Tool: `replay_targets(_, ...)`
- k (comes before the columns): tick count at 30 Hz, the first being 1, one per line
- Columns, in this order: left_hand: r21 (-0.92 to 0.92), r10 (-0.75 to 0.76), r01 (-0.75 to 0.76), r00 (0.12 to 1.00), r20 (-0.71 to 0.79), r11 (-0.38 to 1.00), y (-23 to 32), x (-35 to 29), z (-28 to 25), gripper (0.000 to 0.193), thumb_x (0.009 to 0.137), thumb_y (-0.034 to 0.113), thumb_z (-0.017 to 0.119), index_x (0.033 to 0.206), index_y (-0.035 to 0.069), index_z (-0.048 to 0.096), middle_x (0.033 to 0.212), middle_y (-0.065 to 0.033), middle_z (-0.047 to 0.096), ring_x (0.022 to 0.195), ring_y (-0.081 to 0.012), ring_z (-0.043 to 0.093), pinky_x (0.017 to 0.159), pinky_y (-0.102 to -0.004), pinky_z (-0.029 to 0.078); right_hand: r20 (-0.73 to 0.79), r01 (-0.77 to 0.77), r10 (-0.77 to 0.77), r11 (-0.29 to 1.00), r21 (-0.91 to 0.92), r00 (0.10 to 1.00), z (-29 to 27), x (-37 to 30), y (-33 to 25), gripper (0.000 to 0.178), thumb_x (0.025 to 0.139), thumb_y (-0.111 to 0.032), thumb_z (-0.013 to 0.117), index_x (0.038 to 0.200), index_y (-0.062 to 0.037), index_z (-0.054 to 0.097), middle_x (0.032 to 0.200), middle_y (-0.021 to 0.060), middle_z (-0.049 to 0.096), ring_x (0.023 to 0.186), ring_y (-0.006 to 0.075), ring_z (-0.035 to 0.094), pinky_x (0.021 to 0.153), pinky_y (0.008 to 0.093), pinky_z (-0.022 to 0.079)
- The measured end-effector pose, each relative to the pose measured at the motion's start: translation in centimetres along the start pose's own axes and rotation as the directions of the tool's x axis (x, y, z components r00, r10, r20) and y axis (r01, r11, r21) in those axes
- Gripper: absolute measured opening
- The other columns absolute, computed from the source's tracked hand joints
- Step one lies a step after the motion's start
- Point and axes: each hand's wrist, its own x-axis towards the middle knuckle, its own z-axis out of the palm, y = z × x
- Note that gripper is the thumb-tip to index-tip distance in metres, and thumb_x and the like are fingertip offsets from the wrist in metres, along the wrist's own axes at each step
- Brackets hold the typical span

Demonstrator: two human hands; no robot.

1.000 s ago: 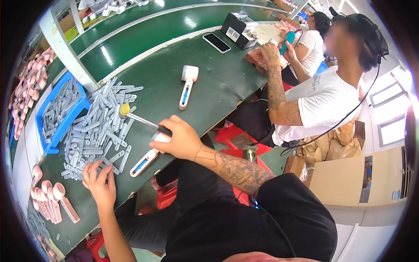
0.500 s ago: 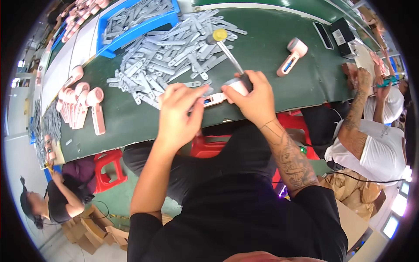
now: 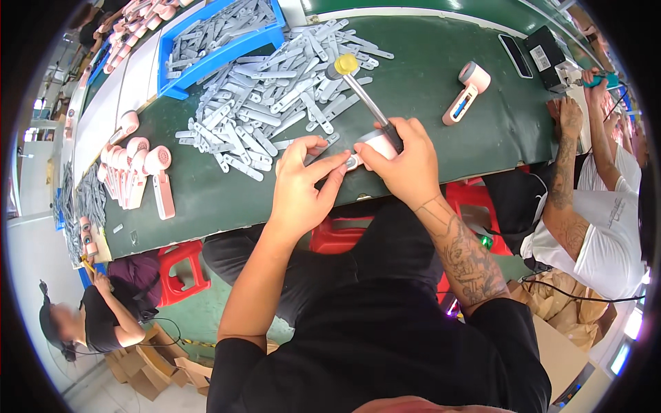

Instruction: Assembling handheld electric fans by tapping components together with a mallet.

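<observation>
I see both hands working at the near edge of the green tabletop (image 3: 441, 117), where the surface drops off to my lap. My right hand (image 3: 406, 162) is curled shut around a small pink-and-white device (image 3: 375, 143) and also grips the dark handle of a small mallet (image 3: 365, 96), whose yellow head points toward the far side. My left hand (image 3: 303, 182) is partly closed, fingertips pinching the device's left end; I cannot tell whether it holds a separate part. Both forearms rise from the lower edge, wrists bent inward. Just beyond the hands lies a pile of grey strips (image 3: 275, 96), leaving little room there. To the right the tabletop is open up to a pink device (image 3: 465, 93) lying alone. At far left sits a row of pink devices (image 3: 141, 172).
</observation>
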Motion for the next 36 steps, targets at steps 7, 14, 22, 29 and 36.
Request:
replay_targets(7, -0.182, -0.057, 0.060, 0.998, 0.022, 0.981, -0.8, 0.3, -0.5, 0.009, 0.090, 0.008, 0.085, 0.097, 0.005, 0.081, 0.092, -0.0087, 0.079, 0.088, -0.0315, 0.074, 0.082, -0.0413, 0.054, 0.053, 0.166, -0.173, 0.979, 0.117, 0.983, -2.5, -1.4, 0.7, 0.035, 0.105, -0.016, 0.072, 0.138, -0.0024, 0.072, 0.116, 0.0163, 0.070, 0.103, 0.0330, 0.072, 0.091, 0.0394, 0.057)
replay_targets(14, -0.266, -0.051, 0.074, 0.994, 0.092, 0.961, -1.5, 1.0, -0.4, 0.006, 0.090, 0.007, 0.084, 0.092, 0.005, 0.079, 0.091, -0.0082, 0.079, 0.085, -0.0314, 0.074, 0.075, -0.0418, 0.055, 0.274, 0.143, -0.130, 0.989, -0.030, 0.953, -8.7, -6.8, -0.5, 0.048, 0.108, -0.007, 0.065, 0.156, -0.0074, 0.063, 0.099, 0.0183, 0.069, 0.086, 0.0346, 0.069, 0.084, 0.0375, 0.056)
replay_targets(22, -0.197, -0.035, 0.061, 0.991, 0.128, 0.978, -1.5, 0.8, -1.0, 0.007, 0.091, 0.005, 0.084, 0.095, 0.004, 0.079, 0.097, -0.0088, 0.081, 0.089, -0.0288, 0.075, 0.084, -0.0401, 0.055, 0.297, 0.200, -0.148, 0.968, -0.152, 0.943, -9.0, -7.3, -1.2, 0.050, 0.107, -0.004, 0.066, 0.156, -0.0097, 0.064, 0.089, 0.0147, 0.063, 0.076, 0.0299, 0.063, 0.074, 0.0362, 0.054)
replay_targets(29, -0.209, -0.008, 0.031, 0.994, 0.113, 0.977, -1.7, 0.9, -0.7, 0.007, 0.091, 0.006, 0.085, 0.095, 0.004, 0.079, 0.095, -0.0087, 0.080, 0.088, -0.0293, 0.074, 0.079, -0.0405, 0.055, 0.267, 0.295, -0.246, 0.941, -0.165, 0.932, -7.9, -7.4, -0.2, 0.052, 0.104, 0.000, 0.068, 0.155, -0.0064, 0.064, 0.094, 0.0170, 0.069, 0.078, 0.0340, 0.068, 0.074, 0.0398, 0.057)
replay_targets(36, -0.237, -0.061, 0.091, 0.990, 0.129, 0.967, -2.2, 0.7, -0.5, 0.010, 0.090, 0.014, 0.086, 0.094, 0.009, 0.079, 0.091, -0.0057, 0.079, 0.087, -0.0286, 0.073, 0.085, -0.0412, 0.052, 0.203, 0.298, -0.265, 0.941, -0.161, 0.943, -8.1, -8.2, -0.6, 0.051, 0.104, -0.003, 0.069, 0.155, -0.0102, 0.065, 0.089, 0.0147, 0.067, 0.072, 0.0321, 0.064, 0.069, 0.0377, 0.055)
